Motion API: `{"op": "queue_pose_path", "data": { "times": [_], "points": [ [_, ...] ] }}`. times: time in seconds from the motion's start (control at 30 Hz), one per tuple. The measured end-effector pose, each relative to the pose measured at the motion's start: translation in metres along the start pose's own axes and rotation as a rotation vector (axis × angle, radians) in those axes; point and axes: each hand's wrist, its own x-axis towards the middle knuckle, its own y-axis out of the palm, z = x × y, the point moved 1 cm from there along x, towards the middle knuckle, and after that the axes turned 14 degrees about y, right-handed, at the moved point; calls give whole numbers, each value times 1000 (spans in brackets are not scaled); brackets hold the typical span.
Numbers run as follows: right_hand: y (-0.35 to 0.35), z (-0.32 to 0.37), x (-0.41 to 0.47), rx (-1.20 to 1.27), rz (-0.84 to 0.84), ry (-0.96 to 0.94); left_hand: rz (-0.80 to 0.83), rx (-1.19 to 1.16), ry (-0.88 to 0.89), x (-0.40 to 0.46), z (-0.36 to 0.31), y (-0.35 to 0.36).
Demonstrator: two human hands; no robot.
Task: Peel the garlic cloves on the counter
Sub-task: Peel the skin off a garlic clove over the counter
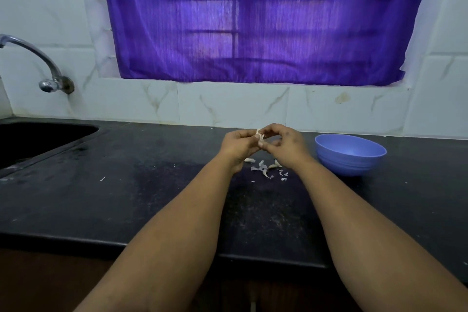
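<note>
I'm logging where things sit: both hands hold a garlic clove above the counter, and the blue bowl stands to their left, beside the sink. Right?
Not quite. The head view shows the blue bowl to the right of the hands, far from the sink. The left hand and right hand do hold a garlic clove above the counter.

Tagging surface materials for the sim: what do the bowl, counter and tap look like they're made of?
Blue bowl: probably plastic, matte, one even colour, ridged base.
Counter: looks like polished black stone, speckled with a dull sheen; could be a composite.
Tap: metal, chrome-like, with bright mirror highlights.
</note>
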Motion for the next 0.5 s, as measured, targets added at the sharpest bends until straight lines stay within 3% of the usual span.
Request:
{"op": "queue_pose_path", "data": {
  "times": [0.2,0.5],
  "points": [
    [2,-2,2,27,11,-22,16,38,-26,1,1,-2],
    [3,-8,1,-47,212,66,35,73,-74,-2,-1,0]
  ]
}}
